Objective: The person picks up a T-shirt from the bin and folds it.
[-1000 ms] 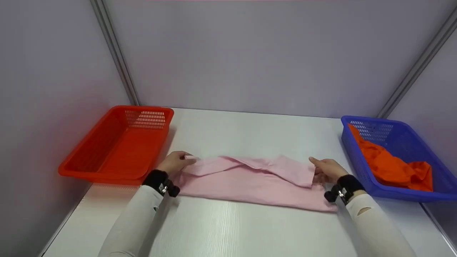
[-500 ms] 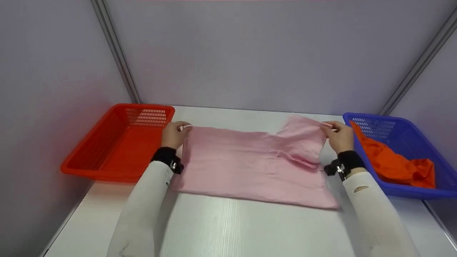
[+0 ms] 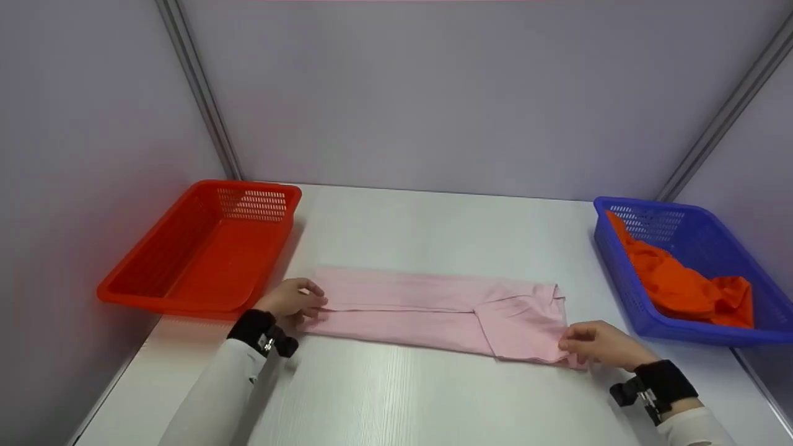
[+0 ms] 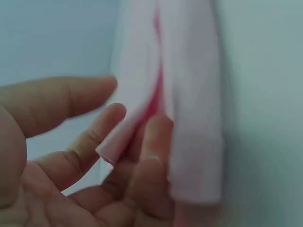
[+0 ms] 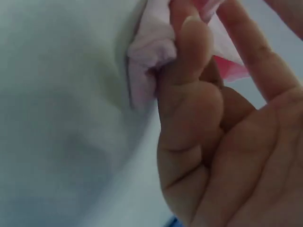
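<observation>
A pink T-shirt point(image 3: 396, 297) lies on the white table as a long folded strip, with one short sleeve point(image 3: 526, 328) spread over its right end. At the strip's left end is my left hand point(image 3: 294, 300), its thumb and index finger apart. The left wrist view shows a loose flap point(image 4: 125, 127) of the pink cloth lying among the fingers. My right hand point(image 3: 604, 345) pinches the near right edge by the sleeve. In the right wrist view the curled fingers point(image 5: 194, 52) are against bunched pink cloth point(image 5: 151, 52); the thumb tip is out of frame.
On the left stands a red plastic basket point(image 3: 263, 272) with nothing in it. A blue basket point(image 3: 657, 328) on the right holds a crumpled orange cloth point(image 3: 687, 282). Grey panels point(image 3: 433, 93) enclose the table point(image 3: 372, 402) at the back and sides.
The shirt's far part was raised and spread away from me, then came down folded toward me. Both hands moved back nearer, the right one farthest, and the left hand's pinch loosened.
</observation>
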The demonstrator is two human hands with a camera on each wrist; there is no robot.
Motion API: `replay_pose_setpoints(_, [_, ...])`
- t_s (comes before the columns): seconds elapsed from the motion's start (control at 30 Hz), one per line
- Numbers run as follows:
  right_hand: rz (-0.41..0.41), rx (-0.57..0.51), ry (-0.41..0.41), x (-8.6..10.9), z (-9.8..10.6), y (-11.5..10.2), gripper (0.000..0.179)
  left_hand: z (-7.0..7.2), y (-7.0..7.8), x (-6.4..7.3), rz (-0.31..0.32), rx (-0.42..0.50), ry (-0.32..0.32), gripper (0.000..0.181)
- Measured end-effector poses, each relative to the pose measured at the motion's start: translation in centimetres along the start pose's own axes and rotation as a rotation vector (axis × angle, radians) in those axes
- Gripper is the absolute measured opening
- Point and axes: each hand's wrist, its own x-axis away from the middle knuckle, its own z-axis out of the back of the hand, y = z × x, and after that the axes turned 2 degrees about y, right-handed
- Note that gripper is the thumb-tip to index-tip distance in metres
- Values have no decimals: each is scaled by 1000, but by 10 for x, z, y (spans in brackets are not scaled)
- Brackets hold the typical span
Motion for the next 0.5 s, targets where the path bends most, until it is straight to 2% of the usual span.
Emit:
replay_pose_setpoints(0.13, [-208,-74,128,-14,9,-3,47,2,5,-14,49,70,66,39])
replay_pose_setpoints(0.2, [-263,-61,202,-25,13,-6,53,3,9,-22,52,100,93,39])
replay_pose_setpoints(0.33, [-296,19,292,-52,16,-8,53,0,15,-40,17,96,159,36])
replay_pose_setpoints(0.43, [-294,81,315,-71,14,-9,46,-4,19,-51,-35,62,211,32])
replay_pose_setpoints(0.5, [-283,117,333,-80,14,-9,41,-7,22,-56,-68,75,249,28])
